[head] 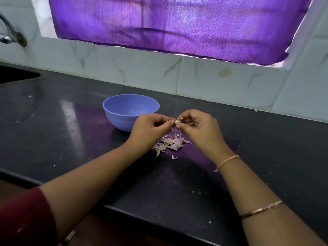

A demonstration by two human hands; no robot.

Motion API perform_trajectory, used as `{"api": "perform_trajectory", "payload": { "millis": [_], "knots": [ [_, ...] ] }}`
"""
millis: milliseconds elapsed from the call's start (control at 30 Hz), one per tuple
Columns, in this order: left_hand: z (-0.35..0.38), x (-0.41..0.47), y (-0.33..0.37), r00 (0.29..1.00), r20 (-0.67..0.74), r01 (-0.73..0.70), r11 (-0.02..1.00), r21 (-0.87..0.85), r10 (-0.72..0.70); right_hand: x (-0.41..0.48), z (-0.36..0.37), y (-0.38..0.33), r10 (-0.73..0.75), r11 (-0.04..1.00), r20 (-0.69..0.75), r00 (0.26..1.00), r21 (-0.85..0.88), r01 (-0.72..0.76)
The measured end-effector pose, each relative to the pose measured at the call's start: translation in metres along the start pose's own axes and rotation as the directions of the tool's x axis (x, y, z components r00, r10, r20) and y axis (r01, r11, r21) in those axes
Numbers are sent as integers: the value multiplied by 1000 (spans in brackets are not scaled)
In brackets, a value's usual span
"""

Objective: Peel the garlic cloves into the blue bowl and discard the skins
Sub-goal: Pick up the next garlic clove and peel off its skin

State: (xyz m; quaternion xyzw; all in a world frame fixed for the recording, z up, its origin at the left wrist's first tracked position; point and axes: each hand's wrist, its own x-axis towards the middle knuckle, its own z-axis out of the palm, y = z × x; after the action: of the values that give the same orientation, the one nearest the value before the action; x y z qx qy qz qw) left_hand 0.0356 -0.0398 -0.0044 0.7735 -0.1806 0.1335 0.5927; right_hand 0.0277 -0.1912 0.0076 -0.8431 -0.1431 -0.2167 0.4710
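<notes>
A small pale garlic clove [177,122] is pinched between the fingertips of both hands, held above the counter. My left hand [149,129] grips it from the left and my right hand [199,127] from the right, fingers curled. Directly below lies a loose pile of pinkish-white garlic skins [169,143] on the black counter. The blue bowl [130,111] stands upright just behind and left of my left hand; its visible inner wall is bare and its bottom is hidden by the rim.
The black counter [88,132] runs wide to both sides, with its front edge near my forearms. A sink [16,75] and tap [10,32] sit far left. A tiled wall and purple curtain [177,23] stand behind.
</notes>
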Motion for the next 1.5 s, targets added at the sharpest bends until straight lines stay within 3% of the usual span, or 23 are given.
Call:
{"api": "perform_trajectory", "payload": {
  "millis": [167, 500, 833, 1033, 1200, 1367, 1500],
  "knots": [
    [1, -1, 2, 1000, 20, 19, 998, -61, -18, 0, 0, 2, -39, 998, -2, 999, -42, 39],
    [2, 1, 2, 982, 14, 187, 951, -247, -190, 1, 4, 4, -224, 948, 11, 975, -231, 220],
    [3, 2, 4, 975, 10, 215, 919, -329, -224, 1, 8, 1, -157, 980, -4, 988, -123, 156],
    [5, 3, 4, 975, -13, 206, 926, -317, -222, 1, 9, 2, -191, 973, -12, 982, -136, 188],
    [5, 3, 2, 982, -68, 159, 966, -203, -176, 3, 10, -3, -20, 982, -58, 998, 184, 30],
    [4, 4, 0, 988, -125, 87, 995, -38, -91, 2, 6, -8, 87, 879, -71, 994, 475, -43],
    [3, 4, -1, 985, -162, 76, 995, 67, -65, 2, 5, -10, 131, 805, -65, 989, 589, -68]
  ]
}}
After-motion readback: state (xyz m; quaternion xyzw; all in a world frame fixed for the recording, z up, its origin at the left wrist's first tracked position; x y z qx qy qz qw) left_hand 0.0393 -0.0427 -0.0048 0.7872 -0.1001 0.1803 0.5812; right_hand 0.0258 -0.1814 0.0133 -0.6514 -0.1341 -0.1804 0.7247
